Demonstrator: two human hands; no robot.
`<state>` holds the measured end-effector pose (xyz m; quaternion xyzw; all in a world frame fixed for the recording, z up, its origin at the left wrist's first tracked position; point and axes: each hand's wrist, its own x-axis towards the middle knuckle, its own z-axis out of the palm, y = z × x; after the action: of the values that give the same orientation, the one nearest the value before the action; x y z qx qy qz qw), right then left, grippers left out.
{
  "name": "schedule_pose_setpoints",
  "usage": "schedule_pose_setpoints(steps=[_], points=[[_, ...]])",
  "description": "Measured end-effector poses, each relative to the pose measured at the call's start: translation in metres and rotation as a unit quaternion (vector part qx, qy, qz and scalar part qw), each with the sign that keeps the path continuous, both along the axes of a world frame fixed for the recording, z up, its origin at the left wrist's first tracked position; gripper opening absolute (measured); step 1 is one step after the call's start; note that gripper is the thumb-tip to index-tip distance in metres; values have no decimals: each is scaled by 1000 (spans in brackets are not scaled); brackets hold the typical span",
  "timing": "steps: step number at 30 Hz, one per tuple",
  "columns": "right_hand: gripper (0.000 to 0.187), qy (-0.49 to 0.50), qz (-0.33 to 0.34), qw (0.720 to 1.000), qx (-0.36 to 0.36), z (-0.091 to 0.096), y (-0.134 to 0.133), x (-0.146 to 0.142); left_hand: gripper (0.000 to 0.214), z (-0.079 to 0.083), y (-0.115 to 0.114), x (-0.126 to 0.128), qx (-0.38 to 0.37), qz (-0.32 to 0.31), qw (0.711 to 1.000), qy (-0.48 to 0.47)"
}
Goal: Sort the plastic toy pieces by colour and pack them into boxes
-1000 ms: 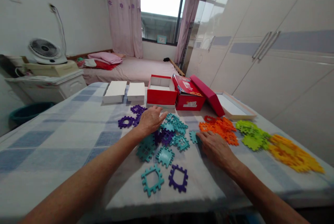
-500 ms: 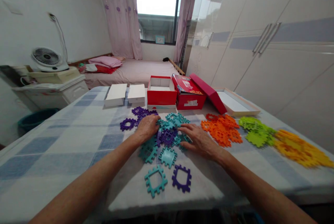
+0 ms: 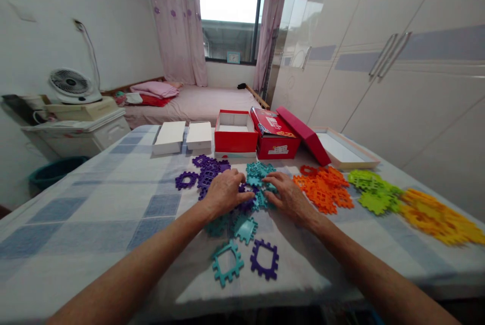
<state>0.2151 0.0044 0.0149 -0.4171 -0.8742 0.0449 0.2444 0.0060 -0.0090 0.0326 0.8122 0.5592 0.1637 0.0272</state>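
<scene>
While right hand [image 3: 290, 197] sits half-open at teal pieces [image 3: 260, 169] in front of open red box [image 3: 235, 141], left hand [image 3: 226, 191] is curled, can't tell its grip; pieces look light, stiff: pinch toothed edges.

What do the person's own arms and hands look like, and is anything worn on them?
The left forearm and right forearm are bare, with no sleeves in view. The left hand and right hand are gloveless. No watch or bracelet shows; no ring can be made out.
</scene>
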Motion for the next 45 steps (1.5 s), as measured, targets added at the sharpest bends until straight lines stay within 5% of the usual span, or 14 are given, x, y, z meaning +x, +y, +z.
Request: schedule_pose_setpoints(steps=[8, 14, 17, 20, 24, 28, 31, 35, 42, 45], points=[[24, -82, -61, 995, 4, -3, 24, -21, 42, -4, -12, 5, -39, -18, 999, 5], [25, -37, -117, 992, 10, -11, 30, -8, 24, -9, -11, -1, -88, -56, 973, -204], [23, 16, -87, 996, 24, 0, 19, -3, 23, -1, -4, -14, -97, -26, 946, -307], [22, 49, -11, 998, -40, 17, -7, 5, 27, 12, 7, -40, -59, 34, 937, -341], [29, 17, 54, 978, -200, 37, -54, 17, 33, 21, 21, -79, -28, 113, 953, -281], [59, -33, 84, 960, -267, 38, -93, 18, 43, 18, 26, -85, 107, 189, 972, -84], [74, -67, 95, 961, -253, 24, -108, 11, 36, 15, 16, -63, 106, 127, 986, -12], [61, -65, 74, 970, -222, 7, -113, 2, 30, 12, -6, -29, -11, -25, 994, 103], [57, -5, 41, 963, -266, 7, -112, 2, 23, 7, -23, -13, -17, -33, 987, 155], [41, 39, 28, 959, -278, 8, -110, 1, 15, 2, -24, -9, -14, -35, 989, 140]])
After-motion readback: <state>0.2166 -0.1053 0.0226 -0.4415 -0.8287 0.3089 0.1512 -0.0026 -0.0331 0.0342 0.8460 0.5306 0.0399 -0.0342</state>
